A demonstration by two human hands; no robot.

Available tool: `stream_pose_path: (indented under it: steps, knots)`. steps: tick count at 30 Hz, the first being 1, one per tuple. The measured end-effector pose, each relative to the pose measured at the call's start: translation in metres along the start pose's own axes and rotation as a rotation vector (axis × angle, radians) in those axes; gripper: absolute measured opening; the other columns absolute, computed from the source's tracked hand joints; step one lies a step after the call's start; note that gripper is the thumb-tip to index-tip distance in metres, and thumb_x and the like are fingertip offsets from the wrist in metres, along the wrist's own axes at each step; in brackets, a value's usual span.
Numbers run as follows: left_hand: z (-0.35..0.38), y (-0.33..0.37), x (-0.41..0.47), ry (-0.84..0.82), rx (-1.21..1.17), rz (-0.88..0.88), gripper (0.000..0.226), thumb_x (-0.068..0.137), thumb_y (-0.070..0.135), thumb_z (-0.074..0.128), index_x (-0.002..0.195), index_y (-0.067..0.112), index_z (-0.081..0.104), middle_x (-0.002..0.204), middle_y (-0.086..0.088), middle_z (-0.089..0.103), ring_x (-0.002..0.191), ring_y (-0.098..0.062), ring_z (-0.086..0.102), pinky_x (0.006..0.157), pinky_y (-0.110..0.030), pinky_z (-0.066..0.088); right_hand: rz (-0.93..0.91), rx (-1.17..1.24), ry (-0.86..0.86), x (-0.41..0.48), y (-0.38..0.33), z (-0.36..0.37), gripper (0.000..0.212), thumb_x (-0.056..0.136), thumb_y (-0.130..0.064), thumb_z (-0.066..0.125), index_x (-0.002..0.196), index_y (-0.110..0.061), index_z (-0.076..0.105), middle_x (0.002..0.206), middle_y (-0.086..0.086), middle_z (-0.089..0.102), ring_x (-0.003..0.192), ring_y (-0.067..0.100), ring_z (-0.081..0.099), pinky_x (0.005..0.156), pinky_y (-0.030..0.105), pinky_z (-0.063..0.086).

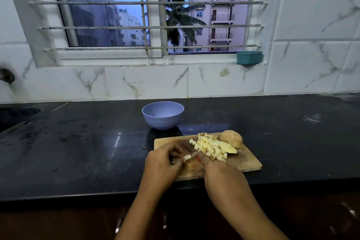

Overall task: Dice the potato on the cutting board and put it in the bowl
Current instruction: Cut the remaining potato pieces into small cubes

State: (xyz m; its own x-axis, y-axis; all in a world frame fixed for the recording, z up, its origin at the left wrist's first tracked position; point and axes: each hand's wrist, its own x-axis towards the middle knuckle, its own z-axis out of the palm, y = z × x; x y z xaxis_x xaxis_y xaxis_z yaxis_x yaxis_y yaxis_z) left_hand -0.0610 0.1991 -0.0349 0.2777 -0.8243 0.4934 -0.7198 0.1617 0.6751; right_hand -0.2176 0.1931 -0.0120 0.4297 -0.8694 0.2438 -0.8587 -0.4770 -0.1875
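A wooden cutting board (247, 161) lies on the black counter. On it sits a heap of small potato cubes (209, 147), a cut slice with skin (229, 149) and an unpeeled potato piece (232, 138) at the far right. My left hand (163, 163) has curled fingers beside a potato cube (187, 157) on the board's left part; whether it pinches the cube is unclear. My right hand (220, 171) grips a knife whose blurred blade (190, 149) points up-left over the board. The lilac bowl (163, 115) stands behind the board, and no potato shows inside.
The black counter (78, 142) runs left and right of the board, with its front edge close below the hands. A sink recess (15, 117) lies at the far left. A teal container (249, 57) sits on the window sill above the tiled wall.
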Motion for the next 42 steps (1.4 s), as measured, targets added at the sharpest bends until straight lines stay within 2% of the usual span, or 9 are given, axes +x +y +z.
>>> stream_pose_path:
  steps: [2,8,13,16,21,28,34,38,42]
  knots:
    - [-0.001,0.000,-0.001,0.007,-0.008,-0.005,0.039,0.070,0.007,0.076,0.075,0.038,0.053,0.070,0.019,0.066,0.073,0.007,0.063,0.065,-0.006,0.044,0.002,0.031,0.001,-0.005,0.001,0.000,0.061,0.099,-0.010,0.036,0.151,-0.033,0.014,0.109,0.000,0.060,0.100,0.020,0.058,0.067,0.029,0.036]
    - [-0.001,-0.001,-0.002,0.008,-0.045,-0.017,0.038,0.069,0.009,0.079,0.079,0.033,0.052,0.067,0.024,0.067,0.072,0.006,0.065,0.070,-0.020,0.051,0.000,0.045,-0.021,-0.008,-0.005,0.003,0.058,0.099,-0.008,0.037,0.150,-0.029,0.019,0.113,0.003,0.060,0.105,0.022,0.058,0.074,0.033,0.044]
    - [-0.002,-0.002,-0.006,0.052,-0.007,0.026,0.042,0.066,0.011,0.082,0.078,0.035,0.050,0.071,0.019,0.064,0.072,0.006,0.061,0.063,-0.004,0.041,-0.023,0.032,0.009,-0.001,-0.005,-0.001,0.058,0.100,-0.009,0.037,0.151,-0.030,0.019,0.112,0.002,0.062,0.100,0.020,0.060,0.068,0.029,0.039]
    - [-0.002,-0.005,-0.009,0.074,0.021,0.056,0.043,0.067,0.012,0.081,0.081,0.037,0.050,0.074,0.021,0.063,0.076,0.005,0.062,0.067,-0.008,0.044,-0.031,0.071,-0.020,-0.012,-0.007,-0.006,0.058,0.100,-0.012,0.036,0.150,-0.033,0.017,0.121,0.001,0.058,0.108,0.020,0.057,0.076,0.031,0.044]
    - [-0.002,-0.006,-0.012,0.077,0.041,0.029,0.041,0.073,0.012,0.076,0.075,0.039,0.046,0.073,0.019,0.063,0.076,0.001,0.063,0.070,-0.019,0.049,-0.017,0.008,-0.080,-0.014,-0.015,-0.003,0.064,0.097,-0.004,0.040,0.152,-0.026,0.014,0.125,0.005,0.057,0.113,0.024,0.056,0.085,0.035,0.048]
    - [-0.005,-0.002,-0.013,0.071,-0.061,-0.006,0.040,0.071,0.007,0.079,0.076,0.033,0.049,0.071,0.016,0.066,0.073,0.007,0.063,0.064,-0.002,0.041,-0.033,0.076,-0.018,-0.012,-0.008,-0.009,0.058,0.099,-0.009,0.036,0.150,-0.034,0.020,0.124,0.001,0.055,0.109,0.021,0.056,0.079,0.031,0.045]
    - [-0.005,-0.001,-0.013,0.118,-0.070,0.002,0.044,0.066,-0.002,0.080,0.069,0.028,0.049,0.068,0.012,0.064,0.074,0.006,0.062,0.062,-0.002,0.041,-0.037,0.027,-0.119,-0.016,-0.014,-0.007,0.062,0.097,-0.005,0.039,0.150,-0.028,0.017,0.122,0.006,0.058,0.109,0.024,0.058,0.082,0.037,0.047]
    - [-0.005,-0.001,-0.013,0.111,-0.054,0.008,0.040,0.067,0.000,0.080,0.068,0.027,0.050,0.067,0.011,0.063,0.073,0.004,0.061,0.061,-0.003,0.040,-0.057,0.036,-0.068,-0.005,-0.013,-0.009,0.057,0.099,-0.007,0.038,0.149,-0.030,0.023,0.132,0.003,0.053,0.114,0.024,0.055,0.086,0.035,0.046]
    - [-0.004,-0.004,-0.013,0.123,-0.006,-0.012,0.035,0.067,0.010,0.082,0.071,0.025,0.051,0.069,0.010,0.062,0.075,0.003,0.058,0.062,-0.005,0.041,-0.045,0.066,-0.027,-0.010,-0.008,-0.010,0.060,0.099,-0.008,0.036,0.150,-0.034,0.018,0.123,0.002,0.057,0.111,0.022,0.054,0.080,0.032,0.043]
